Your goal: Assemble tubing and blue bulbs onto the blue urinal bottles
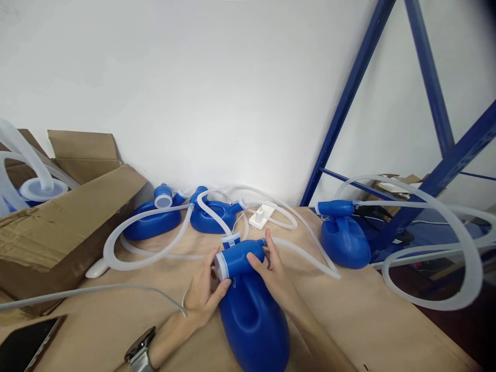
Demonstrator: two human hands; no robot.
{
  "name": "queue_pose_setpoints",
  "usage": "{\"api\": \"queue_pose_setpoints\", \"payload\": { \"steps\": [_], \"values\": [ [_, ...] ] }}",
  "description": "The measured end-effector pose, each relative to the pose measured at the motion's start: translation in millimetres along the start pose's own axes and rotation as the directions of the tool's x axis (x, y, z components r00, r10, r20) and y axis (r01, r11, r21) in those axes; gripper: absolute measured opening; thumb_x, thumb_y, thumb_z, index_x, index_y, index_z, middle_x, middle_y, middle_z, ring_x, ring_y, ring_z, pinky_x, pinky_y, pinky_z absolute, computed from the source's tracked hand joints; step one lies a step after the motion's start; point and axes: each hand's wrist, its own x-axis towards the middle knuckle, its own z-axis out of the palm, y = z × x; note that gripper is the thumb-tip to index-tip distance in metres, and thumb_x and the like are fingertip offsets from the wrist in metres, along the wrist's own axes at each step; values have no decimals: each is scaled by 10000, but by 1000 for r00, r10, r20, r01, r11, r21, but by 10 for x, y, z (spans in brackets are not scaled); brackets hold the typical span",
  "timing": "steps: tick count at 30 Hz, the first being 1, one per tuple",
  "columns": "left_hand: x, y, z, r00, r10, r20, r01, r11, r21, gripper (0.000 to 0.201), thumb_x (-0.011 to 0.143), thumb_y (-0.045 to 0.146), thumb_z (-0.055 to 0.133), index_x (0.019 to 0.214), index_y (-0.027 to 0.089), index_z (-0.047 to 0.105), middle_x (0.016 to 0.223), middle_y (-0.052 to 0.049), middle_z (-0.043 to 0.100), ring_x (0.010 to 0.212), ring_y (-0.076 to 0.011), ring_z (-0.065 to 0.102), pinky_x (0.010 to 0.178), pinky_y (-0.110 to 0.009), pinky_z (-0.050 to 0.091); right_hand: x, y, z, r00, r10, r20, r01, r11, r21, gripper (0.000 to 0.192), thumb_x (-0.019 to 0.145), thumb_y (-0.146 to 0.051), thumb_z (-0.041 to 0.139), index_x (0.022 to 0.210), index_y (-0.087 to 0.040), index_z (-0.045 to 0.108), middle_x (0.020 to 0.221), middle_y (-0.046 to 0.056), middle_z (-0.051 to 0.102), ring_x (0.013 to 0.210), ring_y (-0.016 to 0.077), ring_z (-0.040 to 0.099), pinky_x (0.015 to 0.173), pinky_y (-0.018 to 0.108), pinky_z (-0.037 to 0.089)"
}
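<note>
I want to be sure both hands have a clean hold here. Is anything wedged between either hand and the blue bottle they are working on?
Nothing visible is. The left hand grips the white cap end and the right hand wraps the neck of the blue bottle directly. The clear tube leaves the neck past the right fingertips.

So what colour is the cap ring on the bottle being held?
Translucent white ring on the blue plastic bottle; head view.
</note>
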Motion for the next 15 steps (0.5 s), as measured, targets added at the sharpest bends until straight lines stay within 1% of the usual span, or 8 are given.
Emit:
{"api": "queue_pose_setpoints", "payload": {
  "steps": [2, 3, 5, 7, 9, 10, 12, 15],
  "values": [
    [83, 39, -70, 999, -7, 35, 7, 1000, 22, 624, 995, 475, 515, 1537, 216, 345, 1399, -166, 618, 1034, -288, 687, 862, -433, 568, -34, -38, -78, 998, -52, 28, 56, 975, -215, 977, 895, -677, 602, 1676, -339, 122, 1603, 96, 404, 1430, 302, 494, 1124, 447, 469],
    [116, 57, -109, 998, -21, 54, 19, 999, 35, 613, 980, 480, 526, 1507, 199, 386, 1363, -165, 642, 999, -288, 690, 861, -437, 566, -64, -71, -121, 994, -106, 27, 108, 923, -368, 919, 912, -670, 594, 1667, -331, 196, 1556, 116, 463, 1388, 332, 528, 1099, 496, 483],
    [168, 102, -182, 994, -62, 86, 58, 997, 53, 610, 959, 491, 534, 1471, 175, 435, 1292, -162, 681, 937, -289, 689, 861, -448, 556, -129, -151, -191, 960, -278, 42, 238, 723, -648, 821, 913, -654, 627, 1611, -300, 379, 1368, 155, 605, 1256, 386, 598, 1015, 576, 519],
    [209, 171, -241, 987, -114, 116, 110, 993, 47, 604, 952, 509, 535, 1454, 181, 463, 1234, -146, 707, 823, -265, 673, 811, -432, 548, -163, -230, -212, 868, -472, 154, 396, 472, -787, 765, 876, -607, 721, 1539, -297, 500, 1242, 156, 654, 1187, 399, 611, 971, 601, 535],
    [253, 260, -275, 976, -163, 144, 166, 986, -4, 559, 961, 530, 532, 1423, 217, 502, 1214, -116, 719, 757, -239, 652, 743, -388, 534, -137, -285, -179, 742, -584, 330, 556, 261, -789, 788, 827, -552, 806, 1518, -310, 515, 1339, 153, 622, 1288, 409, 554, 1037, 626, 497],
    [277, 307, -280, 971, -186, 149, 193, 980, -39, 529, 962, 541, 536, 1395, 236, 528, 1207, -99, 722, 757, -235, 650, 716, -366, 522, -103, -299, -148, 684, -607, 405, 619, 189, -763, 810, 811, -543, 826, 1517, -305, 508, 1414, 148, 590, 1366, 412, 499, 1095, 645, 449],
    [325, 389, -267, 964, -230, 137, 244, 965, -100, 474, 950, 554, 561, 1316, 254, 582, 1149, -71, 736, 772, -239, 653, 697, -343, 503, -13, -301, -72, 625, -613, 484, 691, 144, -709, 813, 796, -563, 831, 1488, -272, 517, 1482, 135, 560, 1441, 397, 438, 1177, 663, 351],
    [379, 449, -191, 954, -288, 78, 297, 944, -144, 395, 948, 545, 566, 1192, 239, 616, 1001, -56, 742, 761, -252, 656, 722, -356, 494, 98, -262, 35, 649, -614, 448, 692, 233, -683, 650, 828, -539, 810, 1363, -245, 590, 1355, 112, 656, 1322, 348, 562, 1170, 617, 361]
  ]
}}
